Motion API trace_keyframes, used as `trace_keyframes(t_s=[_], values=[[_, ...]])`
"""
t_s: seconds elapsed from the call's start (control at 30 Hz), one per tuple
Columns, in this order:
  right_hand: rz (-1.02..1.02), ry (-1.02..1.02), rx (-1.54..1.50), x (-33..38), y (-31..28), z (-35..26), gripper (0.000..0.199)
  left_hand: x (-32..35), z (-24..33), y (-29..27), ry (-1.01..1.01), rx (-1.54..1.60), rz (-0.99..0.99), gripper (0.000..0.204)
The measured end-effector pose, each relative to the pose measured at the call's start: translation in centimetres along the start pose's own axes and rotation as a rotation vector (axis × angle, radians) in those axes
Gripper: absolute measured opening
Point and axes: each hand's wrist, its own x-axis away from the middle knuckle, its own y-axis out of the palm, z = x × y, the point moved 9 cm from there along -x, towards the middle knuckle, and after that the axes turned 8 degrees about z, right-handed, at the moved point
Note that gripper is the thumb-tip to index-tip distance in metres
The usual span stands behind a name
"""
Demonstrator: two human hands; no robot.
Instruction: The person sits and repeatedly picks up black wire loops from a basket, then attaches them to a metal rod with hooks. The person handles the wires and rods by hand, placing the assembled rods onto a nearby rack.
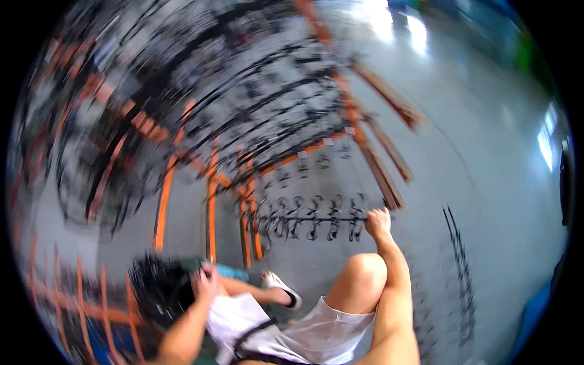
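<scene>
Out to the right, my right hand [378, 222] is closed around the end of a thin dark rod [325, 219]. Several black curled metal pieces [314, 224] sit along the rod in a row. My left hand [207, 281] is at the lower left, beside my leg, against a bundle of thin black pieces [161, 283]. Its fingers look curled, but blur hides what, if anything, they hold.
An orange rack [213, 207] with many blurred black parts fills the left and middle. Brown beams [386, 97] stick out from it over the grey floor [486, 170]. Orange bars [82, 292] stand at lower left. Thin dark lengths [459, 267] are at the right.
</scene>
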Motion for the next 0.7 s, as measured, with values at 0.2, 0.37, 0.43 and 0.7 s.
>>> trace_keyframes(t_s=[0.2, 0.37, 0.43, 0.7], values=[[-0.052, 0.103, 0.072, -2.0, 5.0, 1.2, 0.013, 7.0, 4.2, 4.3, -0.156, 0.378, -0.401, 0.019], [0.127, 0.224, -0.004, -8.9, 5.0, 3.6, 0.02, 9.7, 7.0, 6.5, -0.214, 0.334, -0.631, 0.02], [0.054, 0.292, -0.134, -12.2, 6.5, 5.0, 0.023, 8.9, 8.4, 7.8, -0.209, 0.295, -0.691, 0.021], [0.031, 0.171, 0.128, -22.9, 10.5, 3.6, 0.044, 5.2, 10.3, 10.5, -0.162, 0.17, -0.785, 0.027]])
